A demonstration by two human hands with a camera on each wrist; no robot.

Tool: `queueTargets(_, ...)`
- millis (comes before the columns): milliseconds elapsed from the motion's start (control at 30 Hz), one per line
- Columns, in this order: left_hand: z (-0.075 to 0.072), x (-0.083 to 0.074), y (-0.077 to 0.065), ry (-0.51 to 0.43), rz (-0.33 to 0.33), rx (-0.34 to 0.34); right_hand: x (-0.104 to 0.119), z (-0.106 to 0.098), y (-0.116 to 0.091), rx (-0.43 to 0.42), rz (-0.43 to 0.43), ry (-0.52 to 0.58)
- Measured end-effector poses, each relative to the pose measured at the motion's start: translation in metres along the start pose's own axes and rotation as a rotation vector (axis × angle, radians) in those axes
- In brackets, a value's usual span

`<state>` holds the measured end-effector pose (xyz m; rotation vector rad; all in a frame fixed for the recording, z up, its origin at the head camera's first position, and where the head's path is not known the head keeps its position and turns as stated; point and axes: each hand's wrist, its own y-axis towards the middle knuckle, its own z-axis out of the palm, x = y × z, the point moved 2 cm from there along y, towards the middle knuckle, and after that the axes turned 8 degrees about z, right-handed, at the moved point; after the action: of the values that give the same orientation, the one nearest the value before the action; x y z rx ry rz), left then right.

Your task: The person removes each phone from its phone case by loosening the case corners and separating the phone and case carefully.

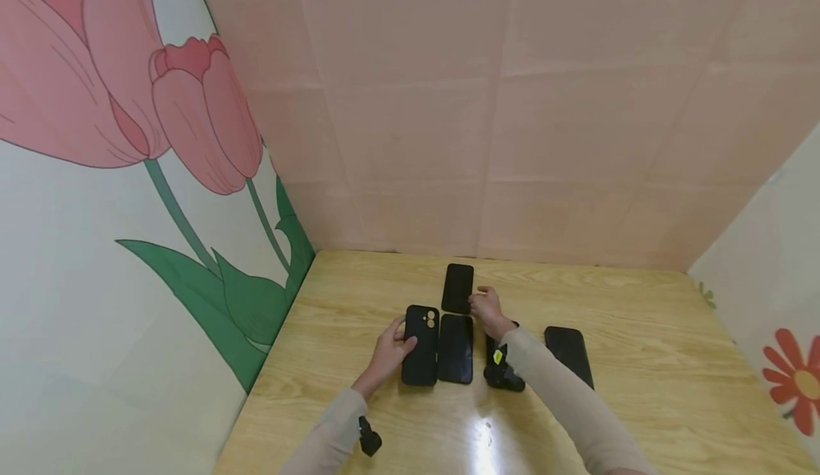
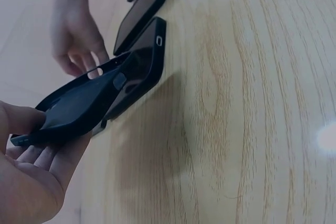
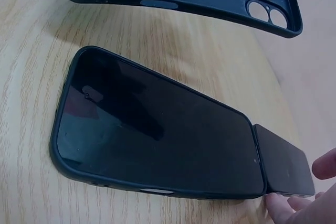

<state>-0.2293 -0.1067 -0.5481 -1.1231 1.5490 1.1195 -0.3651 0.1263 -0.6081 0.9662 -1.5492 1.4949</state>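
My left hand (image 1: 387, 350) grips an empty black phone case (image 1: 416, 354) by its side, thumb on one face and fingers on the other. The left wrist view shows the case (image 2: 79, 103) tilted above the wooden table, its hollow inside visible. Beside it lies a phone in a dark case (image 1: 455, 350), screen up. A second phone (image 1: 458, 288) lies end to end with it, farther back. My right hand (image 1: 488, 309) is at that far phone's right edge. In the right wrist view its thumb (image 3: 326, 165) stands apart from the fingers at the phone's near corner.
Another dark phone (image 1: 569, 350) lies to the right, partly covered by my right sleeve (image 1: 564, 404). A black wrist camera (image 1: 502, 375) is under the right forearm. The wooden table (image 1: 647, 332) meets a pink sheet (image 1: 500, 140) behind and a tulip-printed panel (image 1: 160, 297) at left.
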Motion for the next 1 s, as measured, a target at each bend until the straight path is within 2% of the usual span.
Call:
queueTargets(167, 0.000, 0.002, 0.002, -0.005, 0.024, 0.011, 0.000, -0.003, -0.001, -0.005, -0.024, 0.008)
queueTargets(333, 0.001, 0.003, 0.003, -0.008, 0.021, 0.002, 0.001, -0.004, -0.008, -0.018, -0.076, -0.018)
queueTargets(433, 0.002, 0.022, 0.008, -0.018, 0.008, -0.009, 0.001, -0.003, -0.012, -0.016, -0.096, -0.042)
queueTargets(567, 0.004, 0.046, 0.016, -0.009, 0.000, -0.015, 0.002, -0.003, -0.017, 0.026, -0.105, -0.062)
queueTargets(767, 0.003, 0.048, 0.022, 0.034, -0.016, -0.021, 0.000, -0.004, -0.037, 0.093, -0.120, -0.096)
queueTargets(1000, 0.005, 0.055, 0.028, 0.113, 0.043, -0.034, -0.010, -0.011, -0.059, 0.157, -0.123, -0.121)
